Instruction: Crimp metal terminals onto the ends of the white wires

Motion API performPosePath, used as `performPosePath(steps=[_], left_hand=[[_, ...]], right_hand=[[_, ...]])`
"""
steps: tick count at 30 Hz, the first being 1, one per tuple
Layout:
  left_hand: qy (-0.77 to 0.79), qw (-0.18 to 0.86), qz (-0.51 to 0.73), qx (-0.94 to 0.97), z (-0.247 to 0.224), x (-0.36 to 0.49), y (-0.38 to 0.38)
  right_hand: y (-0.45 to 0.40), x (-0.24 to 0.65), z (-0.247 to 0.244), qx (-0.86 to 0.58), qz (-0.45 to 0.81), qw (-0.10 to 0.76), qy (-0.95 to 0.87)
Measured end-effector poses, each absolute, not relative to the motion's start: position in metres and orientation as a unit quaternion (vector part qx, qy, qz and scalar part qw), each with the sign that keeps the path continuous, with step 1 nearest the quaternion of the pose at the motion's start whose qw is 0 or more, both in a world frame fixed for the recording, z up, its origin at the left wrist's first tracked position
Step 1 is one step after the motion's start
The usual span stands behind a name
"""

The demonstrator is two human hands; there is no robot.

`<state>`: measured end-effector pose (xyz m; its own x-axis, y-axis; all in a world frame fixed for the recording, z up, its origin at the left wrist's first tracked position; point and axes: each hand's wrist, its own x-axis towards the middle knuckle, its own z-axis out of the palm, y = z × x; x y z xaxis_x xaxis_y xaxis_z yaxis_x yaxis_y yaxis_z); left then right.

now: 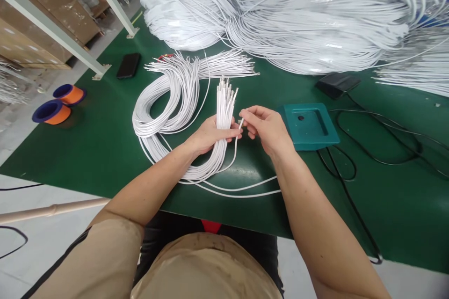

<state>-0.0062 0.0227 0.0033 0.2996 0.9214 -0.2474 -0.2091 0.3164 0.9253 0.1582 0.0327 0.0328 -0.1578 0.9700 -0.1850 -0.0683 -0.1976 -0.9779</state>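
Note:
My left hand point(212, 133) is wrapped round a bundle of white cables point(223, 107), whose tips point away from me. A single white cable point(235, 144) stands a little apart on the right of the bundle, and my right hand point(260, 123) pinches it near its end. The left fingertips lie close to that same cable. From the held bundle the cables curve down and round to the left, into a coil point(147, 112) lying on the green table. Two loose strands run right, passing under my right forearm.
Big piles of white cables point(315, 23) fill the table's point(105, 149) far side. A teal tray point(312, 126), a black device point(337, 84) and black cords lie right; a phone point(128, 65) and orange spools point(52, 112) sit left, near metal posts.

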Motion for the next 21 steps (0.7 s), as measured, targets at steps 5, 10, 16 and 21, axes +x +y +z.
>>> performPosePath(steps=[5, 10, 16, 21], left_hand=[[0.439, 0.68, 0.424, 0.405, 0.003, -0.006, 0.022], [0.442, 0.655, 0.455, 0.41, 0.0, -0.006, 0.022], [0.426, 0.631, 0.478, 0.438, 0.0, -0.005, 0.021], [0.43, 0.621, 0.425, 0.498, 0.003, -0.003, 0.019]], right_hand=[[0.034, 0.157, 0.028, -0.474, 0.615, 0.447, -0.444], [0.034, 0.152, 0.024, -0.436, 0.662, 0.441, -0.421], [0.038, 0.15, 0.02, -0.378, 0.76, 0.422, -0.318], [0.039, 0.154, 0.021, -0.41, 0.739, 0.416, -0.335]])
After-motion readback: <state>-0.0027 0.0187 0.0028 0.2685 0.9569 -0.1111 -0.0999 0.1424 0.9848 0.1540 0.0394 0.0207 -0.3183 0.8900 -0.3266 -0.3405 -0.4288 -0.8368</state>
